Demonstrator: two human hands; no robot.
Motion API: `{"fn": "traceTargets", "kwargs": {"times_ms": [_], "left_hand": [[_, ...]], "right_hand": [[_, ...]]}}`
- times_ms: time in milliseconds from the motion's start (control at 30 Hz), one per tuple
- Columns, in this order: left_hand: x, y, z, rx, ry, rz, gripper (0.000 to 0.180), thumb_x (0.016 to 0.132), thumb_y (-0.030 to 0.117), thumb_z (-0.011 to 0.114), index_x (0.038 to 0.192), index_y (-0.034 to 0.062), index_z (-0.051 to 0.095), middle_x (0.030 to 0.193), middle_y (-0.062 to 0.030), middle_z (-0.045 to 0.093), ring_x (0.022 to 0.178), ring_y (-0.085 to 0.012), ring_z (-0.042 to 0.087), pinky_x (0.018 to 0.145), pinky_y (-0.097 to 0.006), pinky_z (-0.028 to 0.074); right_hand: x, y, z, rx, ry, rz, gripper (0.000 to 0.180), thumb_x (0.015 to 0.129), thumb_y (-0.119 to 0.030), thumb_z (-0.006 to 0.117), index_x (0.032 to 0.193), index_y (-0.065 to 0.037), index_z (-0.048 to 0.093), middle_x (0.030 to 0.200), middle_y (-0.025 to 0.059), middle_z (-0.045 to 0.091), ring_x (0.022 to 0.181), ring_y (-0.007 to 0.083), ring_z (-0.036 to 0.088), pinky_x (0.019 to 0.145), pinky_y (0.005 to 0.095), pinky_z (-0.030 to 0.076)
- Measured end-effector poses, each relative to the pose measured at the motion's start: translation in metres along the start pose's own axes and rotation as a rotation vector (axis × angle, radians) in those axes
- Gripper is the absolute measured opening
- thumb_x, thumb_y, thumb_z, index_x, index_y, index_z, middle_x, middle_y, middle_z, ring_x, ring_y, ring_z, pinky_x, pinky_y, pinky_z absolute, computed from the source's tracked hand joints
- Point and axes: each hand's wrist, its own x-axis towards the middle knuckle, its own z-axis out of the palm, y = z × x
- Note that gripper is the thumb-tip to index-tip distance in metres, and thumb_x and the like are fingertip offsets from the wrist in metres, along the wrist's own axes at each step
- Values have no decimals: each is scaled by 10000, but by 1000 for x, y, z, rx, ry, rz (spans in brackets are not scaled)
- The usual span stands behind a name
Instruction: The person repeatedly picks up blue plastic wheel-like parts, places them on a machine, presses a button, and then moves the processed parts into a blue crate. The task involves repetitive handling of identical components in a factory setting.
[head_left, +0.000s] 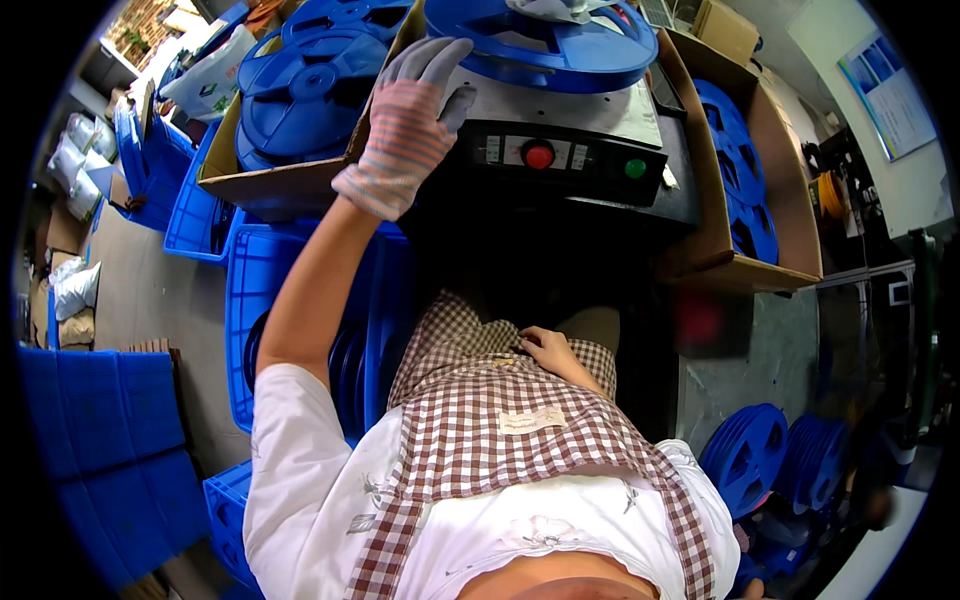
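Note:
My left hand (400, 125), in a grey work glove with orange stripes, is raised with its fingers stretched out and nothing in its palm. Its fingertips are at the left rim of a blue plastic reel (590, 62); whether they touch it I cannot tell. That reel lies flat on a machine (560, 113) with a red button (538, 154) and a green button (635, 168) on its black front. A pale grey, glove-like thing (560, 10) lies on the reel, cut off by the top edge. My bare right hand (547, 350) rests flat on the checked apron (480, 440) over my lap, holding nothing.
Cardboard boxes with blue reels flank the machine, one at left (270, 183) and one at right (790, 265). Blue crates (240, 330) stand low on my left, and stacked blue bins (110, 440) farther left. More reels (745, 455) sit at lower right.

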Motion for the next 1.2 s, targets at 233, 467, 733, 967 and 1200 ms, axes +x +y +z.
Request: {"fn": "traceTargets", "kwargs": {"times_ms": [233, 467, 733, 967, 1200], "left_hand": [[36, -18, 45, 341, -227, 284, 460, 859, 233, 595, 1301, 165, 487, 1213, -71, 566, 1175, -260, 500, 1024, -401, 367], [49, -15, 67, 436, -360, 345, 490, 842, 147, 579, 1320, 157, 475, 1254, -90, 568, 1189, -245, 515, 1084, -414, 299], [64, -18, 80, 537, -412, 280, 319, 906, 81, 467, 1201, 157, 563, 1144, -120, 622, 1093, -273, 577, 980, -369, 414], [80, -11, 12, 386, -226, 349, 148, 832, 66, 531, 950, 82, 618, 859, -80, 612, 806, -245, 584, 700, -333, 470], [-74, -14, -272, -587, -329, -360, 359, 913, 102, 542, 1269, 61, 525, 1277, -130, 539, 1148, -231, 541, 973, -338, 442]], "right_hand": [[15, 21, -3, 199, -17, 85, 321, 846, -208, 621, 1111, -28, 630, 923, 134, 689, 777, 205, 665, 704, 322, 536], [11, 31, -1, 263, -3, 29, 337, 853, -200, 610, 1146, -32, 613, 935, 124, 688, 771, 183, 659, 691, 306, 535], [8, 34, -5, 356, 10, 3, 323, 860, -187, 603, 1143, -34, 616, 935, 126, 690, 755, 173, 659, 697, 303, 532], [-22, -33, -64, 381, 175, -240, 240, 852, -123, 608, 1070, -31, 651, 953, 95, 680, 780, 144, 653, 705, 266, 520], [-38, -224, -183, 138, 605, -1227, 419, 777, -46, 677, 1181, -9, 574, 1202, 135, 564, 1059, 208, 567, 871, 294, 467]]}}
